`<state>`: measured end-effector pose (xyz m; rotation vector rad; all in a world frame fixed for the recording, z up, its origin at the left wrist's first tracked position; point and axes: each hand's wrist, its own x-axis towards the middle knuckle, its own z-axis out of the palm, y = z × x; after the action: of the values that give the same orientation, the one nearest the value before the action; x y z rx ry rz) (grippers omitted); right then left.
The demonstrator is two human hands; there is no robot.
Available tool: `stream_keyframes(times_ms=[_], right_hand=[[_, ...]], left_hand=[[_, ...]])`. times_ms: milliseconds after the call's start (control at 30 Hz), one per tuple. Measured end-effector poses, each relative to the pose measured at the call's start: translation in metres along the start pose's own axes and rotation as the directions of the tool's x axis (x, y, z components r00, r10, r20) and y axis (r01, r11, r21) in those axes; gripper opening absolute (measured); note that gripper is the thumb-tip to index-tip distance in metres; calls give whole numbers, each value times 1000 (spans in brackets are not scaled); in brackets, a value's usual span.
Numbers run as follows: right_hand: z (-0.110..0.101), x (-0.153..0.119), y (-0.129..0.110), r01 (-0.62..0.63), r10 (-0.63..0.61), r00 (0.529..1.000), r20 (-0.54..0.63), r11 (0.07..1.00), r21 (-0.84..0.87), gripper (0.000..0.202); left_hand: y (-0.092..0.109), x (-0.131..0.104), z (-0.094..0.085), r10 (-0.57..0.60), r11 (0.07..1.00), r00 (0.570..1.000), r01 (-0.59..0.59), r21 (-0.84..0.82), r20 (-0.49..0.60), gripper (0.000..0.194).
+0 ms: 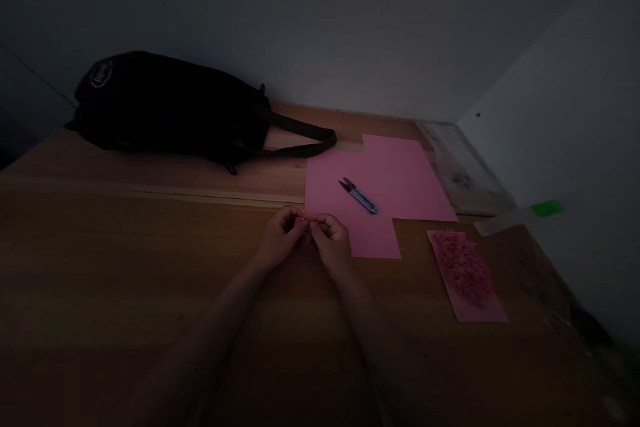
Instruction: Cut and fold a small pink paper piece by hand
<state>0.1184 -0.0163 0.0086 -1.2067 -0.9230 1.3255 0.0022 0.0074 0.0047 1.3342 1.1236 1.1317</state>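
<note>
My left hand point(281, 237) and my right hand point(330, 240) meet above the wooden table, fingertips pinched close together. Between them is a small, thin pink piece point(307, 219), too dark and small to name. Just beyond my right hand lie overlapping sheets of pink paper point(415, 177). On the paper rests a pair of blue-handled thread snips point(365, 201), blades pointing up and left. To the right, a heap of small pink pieces point(465, 270) sits on a smaller pink sheet point(483, 312).
A black bag point(175, 107) lies along the back left, its strap point(305, 137) reaching the paper. Clear plastic bags point(465, 170) lie at the right near the wall, one with a green patch point(548, 208). The wooden table point(125, 267) has a seam across it.
</note>
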Motion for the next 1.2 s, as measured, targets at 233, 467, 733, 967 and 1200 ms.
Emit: stream_keyframes(times_ms=[233, 467, 733, 967, 1200], right_hand=[[-1, 1, 2, 29, -29, 1000, 6, 1000, -6, 17], [0, 2, 2, 30, -30, 1000, -8, 999, -20, 17], [-2, 2, 2, 58, -58, 998, -5, 998, -32, 16], [-2, 2, 0, 30, -31, 999, -10, 999, -12, 19], [-2, 2, -2, 24, -24, 1000, -21, 1000, 1, 18]], left_hand=[[1, 0, 0, -20, 1000, 1000, 20, -6, -2, 12], [3, -1, 0, -26, 1000, 1000, 26, -4, -7, 13], [2, 0, 0, -37, 999, 999, 37, -13, 3, 16], [6, 0, 1, -47, 998, 999, 46, -35, -8, 20], [4, -1, 0, -54, 998, 999, 54, -31, 9, 20]])
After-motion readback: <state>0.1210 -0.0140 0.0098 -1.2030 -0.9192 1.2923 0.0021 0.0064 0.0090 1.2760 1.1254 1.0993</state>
